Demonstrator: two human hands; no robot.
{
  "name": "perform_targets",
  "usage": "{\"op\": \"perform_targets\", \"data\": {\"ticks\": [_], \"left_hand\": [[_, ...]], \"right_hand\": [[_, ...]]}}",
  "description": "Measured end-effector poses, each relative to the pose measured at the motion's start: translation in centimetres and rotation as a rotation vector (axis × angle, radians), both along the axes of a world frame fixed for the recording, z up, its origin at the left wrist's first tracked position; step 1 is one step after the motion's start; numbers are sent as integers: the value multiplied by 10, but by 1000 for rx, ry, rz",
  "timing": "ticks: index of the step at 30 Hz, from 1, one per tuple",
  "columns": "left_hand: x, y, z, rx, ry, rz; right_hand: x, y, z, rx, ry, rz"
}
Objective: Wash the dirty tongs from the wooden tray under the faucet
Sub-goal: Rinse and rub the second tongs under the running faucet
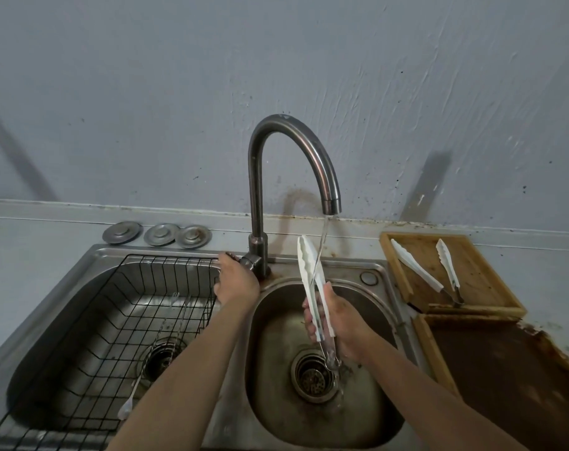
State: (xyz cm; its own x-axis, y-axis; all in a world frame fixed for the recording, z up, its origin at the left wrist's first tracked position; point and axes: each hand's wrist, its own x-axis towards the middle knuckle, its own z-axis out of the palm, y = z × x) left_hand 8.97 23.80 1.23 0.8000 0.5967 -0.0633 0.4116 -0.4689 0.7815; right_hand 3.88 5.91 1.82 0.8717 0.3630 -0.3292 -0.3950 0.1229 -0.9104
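My right hand (pixel 343 323) grips white-tipped tongs (pixel 310 281) over the right sink basin (pixel 276 379), tips pointing up. A thin stream of water from the curved faucet (pixel 309 151) runs down onto them. The metal hinge end hangs just above the drain. My left hand (pixel 236 279) is closed around the faucet handle at the base of the spout. A second pair of white-tipped tongs (pixel 439 271) lies spread on the wooden tray (pixel 403 281) to the right of the sink.
A black wire rack (pixel 91 323) sits in the left basin with a utensil inside it. Three metal sink stoppers (pixel 161 234) lie on the counter behind. A brown wooden board (pixel 504 379) lies right of the basin, in front of the tray.
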Motion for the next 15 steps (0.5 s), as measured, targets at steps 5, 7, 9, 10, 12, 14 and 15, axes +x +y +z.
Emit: {"op": "perform_targets", "data": {"ticks": [5, 7, 9, 10, 12, 14, 15], "left_hand": [[7, -2, 4, 160, 104, -14], [10, -2, 9, 215, 154, -46], [13, -2, 15, 245, 206, -68], [14, -3, 16, 256, 228, -74], [15, -2, 17, 269, 262, -78], [15, -2, 15, 264, 264, -77], [15, -3, 15, 255, 258, -78]], "right_hand": [[-5, -10, 7, -59, -76, 15], [-7, -12, 12, -115, -117, 13], [-8, -14, 22, -195, -151, -12], [-7, -16, 28, -270, -186, -30], [-5, -19, 37, -426, -276, -80], [-3, -24, 38, -576, -400, -165], [-3, -27, 33, -705, -485, -186]]}}
